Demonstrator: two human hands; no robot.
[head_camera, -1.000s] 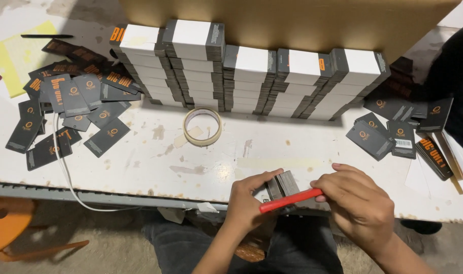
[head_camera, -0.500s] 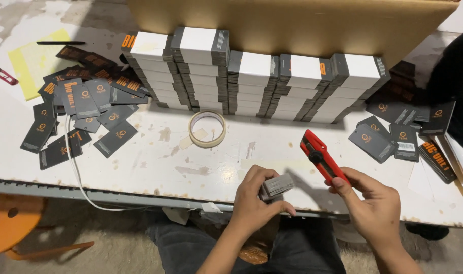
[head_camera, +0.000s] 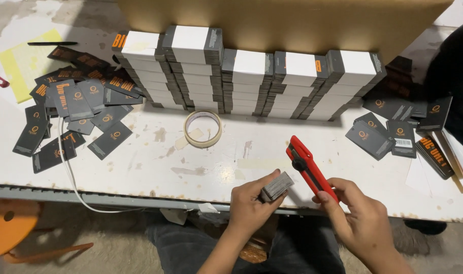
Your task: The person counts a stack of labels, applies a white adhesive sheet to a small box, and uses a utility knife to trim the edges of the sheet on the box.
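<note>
Low in the frame, just right of centre, the left hand (head_camera: 252, 203) clamps a small grey card stack (head_camera: 277, 186) between thumb and fingers, holding it tilted over the near edge of the white table (head_camera: 155, 167). Just to its right, the right hand (head_camera: 361, 220) grips the lower end of a red cutter (head_camera: 308, 166), fingers curled tight around the handle; the cutter slants up and left, its tip just right of the stack and apart from it. At centre, a tape roll (head_camera: 203, 128) lies flat on the table. Behind it, across the upper middle, stands a row of banded card bundles (head_camera: 252, 83), white on top with dark edges, backed by a brown cardboard sheet (head_camera: 292, 23). Loose dark cards (head_camera: 74, 116) with orange marks spread over the left of the frame, and more cards (head_camera: 394, 129) lie at the right. A white cord (head_camera: 69, 172) runs from the left cards down over the table edge. A yellow sheet (head_camera: 23, 66) lies at upper left, and an orange stool (head_camera: 8, 228) shows at lower left.
</note>
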